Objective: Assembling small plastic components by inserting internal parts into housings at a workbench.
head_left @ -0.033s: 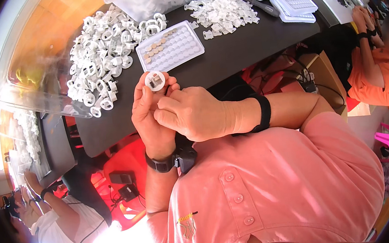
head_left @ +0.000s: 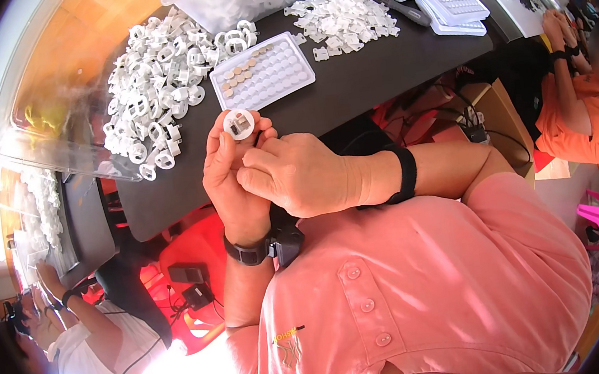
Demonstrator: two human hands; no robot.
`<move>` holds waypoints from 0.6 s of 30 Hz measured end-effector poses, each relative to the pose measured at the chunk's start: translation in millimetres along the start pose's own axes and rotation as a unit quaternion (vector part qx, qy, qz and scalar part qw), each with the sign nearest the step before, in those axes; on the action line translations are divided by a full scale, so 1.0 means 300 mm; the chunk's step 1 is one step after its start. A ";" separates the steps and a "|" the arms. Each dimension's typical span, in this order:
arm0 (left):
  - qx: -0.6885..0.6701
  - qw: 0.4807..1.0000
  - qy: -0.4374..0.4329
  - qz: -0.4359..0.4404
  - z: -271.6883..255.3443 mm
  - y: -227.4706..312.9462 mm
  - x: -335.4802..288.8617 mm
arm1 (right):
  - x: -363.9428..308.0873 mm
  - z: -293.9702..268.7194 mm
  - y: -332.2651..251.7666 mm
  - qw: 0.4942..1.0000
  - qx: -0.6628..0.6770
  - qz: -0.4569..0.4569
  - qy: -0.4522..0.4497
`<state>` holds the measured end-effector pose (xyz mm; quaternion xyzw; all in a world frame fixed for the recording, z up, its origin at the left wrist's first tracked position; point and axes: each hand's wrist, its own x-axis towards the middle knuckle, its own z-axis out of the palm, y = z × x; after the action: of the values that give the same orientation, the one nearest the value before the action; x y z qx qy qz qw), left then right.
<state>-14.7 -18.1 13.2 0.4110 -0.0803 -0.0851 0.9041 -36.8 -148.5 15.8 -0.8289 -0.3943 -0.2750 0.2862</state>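
My left hand (head_left: pixel 233 186) holds a small round white plastic housing (head_left: pixel 230 130) upright between thumb and fingers. Inside the housing sit a dark piece and a brownish piece. Closed in a pinch, my right hand (head_left: pixel 306 175) presses against the left palm just below the housing; whatever its fingertips hold is hidden. Just beyond both hands, a white dimpled tray (head_left: pixel 278 81) carries several small round tan discs (head_left: pixel 238 74) on its left side. To the left lies a heap of white ring-shaped plastic housings (head_left: pixel 153 86).
Flat white plastic pieces (head_left: pixel 341 21) are heaped on the dark table (head_left: pixel 375 71), beside a black-handled tool (head_left: pixel 409 12). Stacked trays (head_left: pixel 451 3) stand far right. A clear bin (head_left: pixel 253 0) of white parts is at the back. People in orange (head_left: pixel 581 116) and white (head_left: pixel 106 350) sit at either side.
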 end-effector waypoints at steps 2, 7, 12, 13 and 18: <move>-0.056 0.998 -0.013 -0.001 -0.030 -0.011 0.011 | 0.001 0.004 0.004 1.000 -0.002 0.002 0.007; -0.078 0.997 -0.027 -0.003 -0.023 -0.007 0.007 | -0.008 -0.010 0.017 1.000 0.022 -0.020 -0.006; -0.083 0.997 -0.011 -0.005 -0.019 -0.012 0.010 | 0.020 -0.116 0.041 0.996 0.014 -0.026 0.079; -0.086 0.996 0.008 -0.003 -0.013 -0.010 0.009 | 0.032 -0.130 0.061 0.993 -0.004 -0.007 0.116; -0.083 0.995 -0.058 -0.017 -0.036 -0.012 0.021 | 0.070 -0.131 0.145 0.985 -0.085 0.034 0.150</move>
<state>-6.6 -14.1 3.9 0.3304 -0.1185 -0.1307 0.9272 0.8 -188.2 45.8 -0.8126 -0.2938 -0.4183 0.2800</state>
